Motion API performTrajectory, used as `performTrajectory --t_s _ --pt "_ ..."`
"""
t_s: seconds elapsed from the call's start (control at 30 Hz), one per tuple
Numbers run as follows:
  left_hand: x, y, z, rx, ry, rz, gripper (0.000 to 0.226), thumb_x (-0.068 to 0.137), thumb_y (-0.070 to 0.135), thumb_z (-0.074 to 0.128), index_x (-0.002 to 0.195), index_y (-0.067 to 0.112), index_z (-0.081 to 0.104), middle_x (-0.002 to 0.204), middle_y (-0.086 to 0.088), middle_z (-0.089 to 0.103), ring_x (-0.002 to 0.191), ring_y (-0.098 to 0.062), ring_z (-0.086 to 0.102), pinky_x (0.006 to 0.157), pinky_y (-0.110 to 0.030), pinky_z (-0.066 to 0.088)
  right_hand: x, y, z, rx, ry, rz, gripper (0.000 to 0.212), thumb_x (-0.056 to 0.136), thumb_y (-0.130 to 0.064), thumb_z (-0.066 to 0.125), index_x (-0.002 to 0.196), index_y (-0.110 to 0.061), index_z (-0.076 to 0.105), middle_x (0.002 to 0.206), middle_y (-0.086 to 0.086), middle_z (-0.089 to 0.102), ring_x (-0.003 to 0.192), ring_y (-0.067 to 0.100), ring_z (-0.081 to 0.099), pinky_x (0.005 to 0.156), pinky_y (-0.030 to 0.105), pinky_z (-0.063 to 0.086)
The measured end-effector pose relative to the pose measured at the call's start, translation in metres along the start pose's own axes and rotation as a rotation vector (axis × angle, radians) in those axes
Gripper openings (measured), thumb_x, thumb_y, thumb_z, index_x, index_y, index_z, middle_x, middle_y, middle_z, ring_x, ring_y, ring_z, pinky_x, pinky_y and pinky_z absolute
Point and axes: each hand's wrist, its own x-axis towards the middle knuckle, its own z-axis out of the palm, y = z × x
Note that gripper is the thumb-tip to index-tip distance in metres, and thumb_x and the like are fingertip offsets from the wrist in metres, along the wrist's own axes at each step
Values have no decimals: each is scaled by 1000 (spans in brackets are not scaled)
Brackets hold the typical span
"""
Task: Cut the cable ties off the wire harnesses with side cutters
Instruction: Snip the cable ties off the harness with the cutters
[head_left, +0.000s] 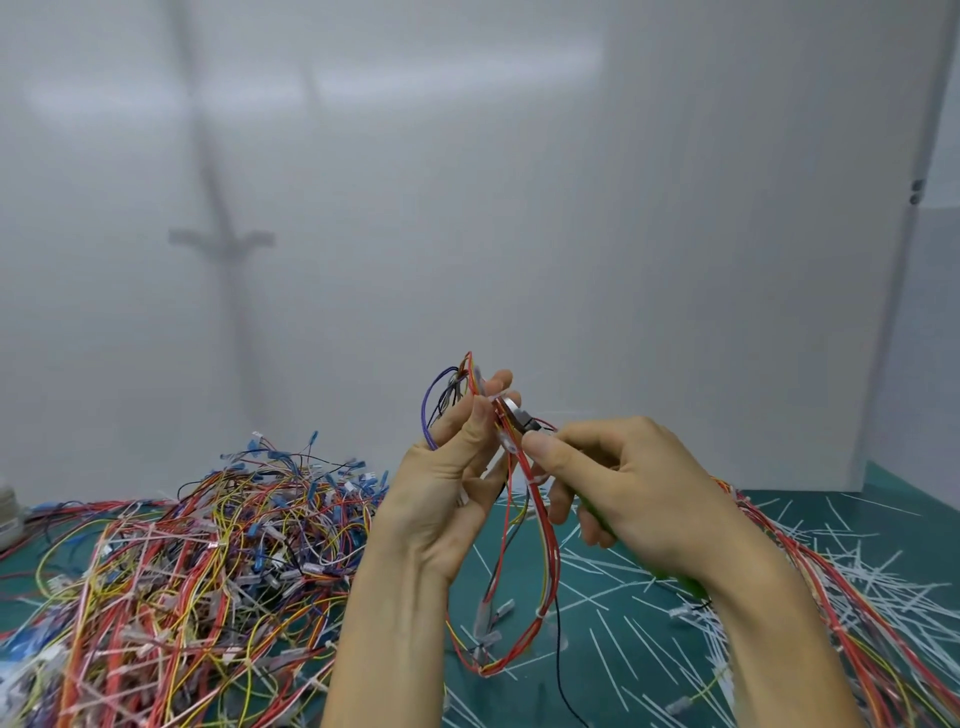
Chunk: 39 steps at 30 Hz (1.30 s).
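Left hand (452, 478) pinches red-yellow wire harness (543, 525) upright above green counter (893, 493). Right hand (634, 488) grips green-handled steel side cutters (519, 418), head beside white plastic cable tie (496, 399). Likely risk: blades crowding wires, nicking insulation.

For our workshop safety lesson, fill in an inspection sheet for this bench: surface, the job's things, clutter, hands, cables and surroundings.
surface: green mat, largely covered.
job's things: wire harness held up in the air, its loop hanging toward the mat; green-handled side cutters at its top.
clutter: cut white cable ties strewn over the mat's right side.
grippers: left hand pinches the wire harness; right hand grips the side cutters.
cables: tangled harness pile at left; red bundle at right.
surroundings: white wall panels behind; white object at left edge, unclear.
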Motion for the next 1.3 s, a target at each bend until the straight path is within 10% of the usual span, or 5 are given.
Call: performTrajectory --t_s 1.03,1.3 --pt "-4 -2 7 -12 -70 39 29 76 19 64 100 7 77 94 -5 76 80 -9 73 63 -19 55 3 7 2 23 -21 -39 49 88 -65 48 74 -21 64 55 1 62 43 19 58 47 30 50" --pt "-8 8 0 -1 -193 64 12 82 19 69 85 17 80 116 -11 72 104 -17 70 92 -30 55 4 4 0 197 105 -13 51 79 -67 52 74 -19 68 58 6 64 45 21 56 47 30 48"
